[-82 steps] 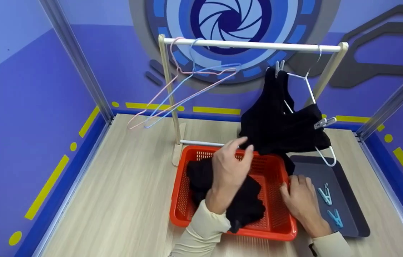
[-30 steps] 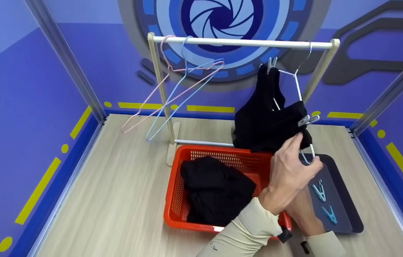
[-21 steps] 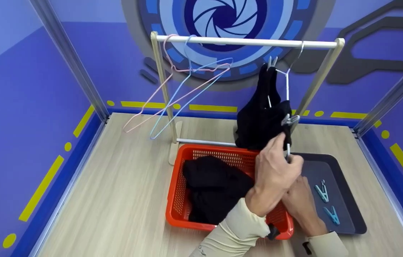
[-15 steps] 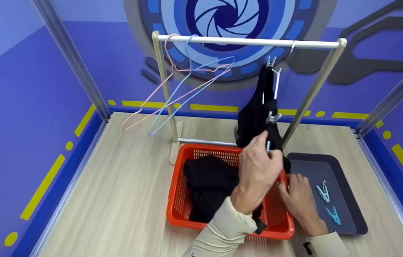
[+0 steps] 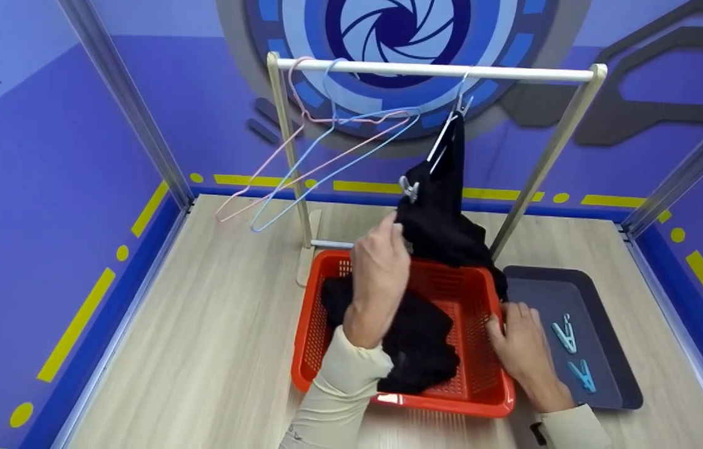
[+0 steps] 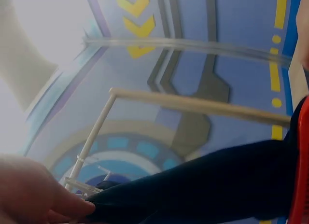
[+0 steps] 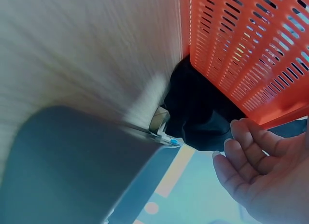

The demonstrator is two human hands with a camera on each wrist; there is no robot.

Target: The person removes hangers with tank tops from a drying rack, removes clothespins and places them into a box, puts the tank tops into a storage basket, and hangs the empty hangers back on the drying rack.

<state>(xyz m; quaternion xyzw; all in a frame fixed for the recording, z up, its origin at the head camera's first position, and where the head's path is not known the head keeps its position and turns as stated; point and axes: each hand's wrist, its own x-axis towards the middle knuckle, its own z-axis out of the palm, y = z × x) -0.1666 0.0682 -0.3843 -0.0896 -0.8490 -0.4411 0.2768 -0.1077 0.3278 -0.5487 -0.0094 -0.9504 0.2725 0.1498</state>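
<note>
A black garment point(image 5: 445, 206) hangs from a white hanger point(image 5: 440, 146) on the rack, held by grey clothespins point(image 5: 409, 188) at two spots. My left hand point(image 5: 379, 268) is raised over the basket and pinches the hanger's near end at the garment's edge; the fingers mostly hide that end. In the left wrist view the garment point(image 6: 203, 185) stretches away from these fingertips. My right hand point(image 5: 523, 346) rests by the right rim of the red basket point(image 5: 504, 399), thumb at the rim. Its fingers point(image 7: 251, 142) are loosely bent in the right wrist view and hold nothing.
Another black cloth point(image 5: 420, 355) lies in the basket. A pink hanger point(image 5: 245, 202) and a blue hanger point(image 5: 264, 218) hang at the left of the rack's bar point(image 5: 532, 73). Two teal clothespins point(image 5: 582, 375) lie on the grey tray point(image 5: 629, 393) at right.
My left hand has moved left from the tray's side with the hanger's near end, swinging the hanger and garment round to point left. The hanger's hook slid left along the bar. My right hand stays put.
</note>
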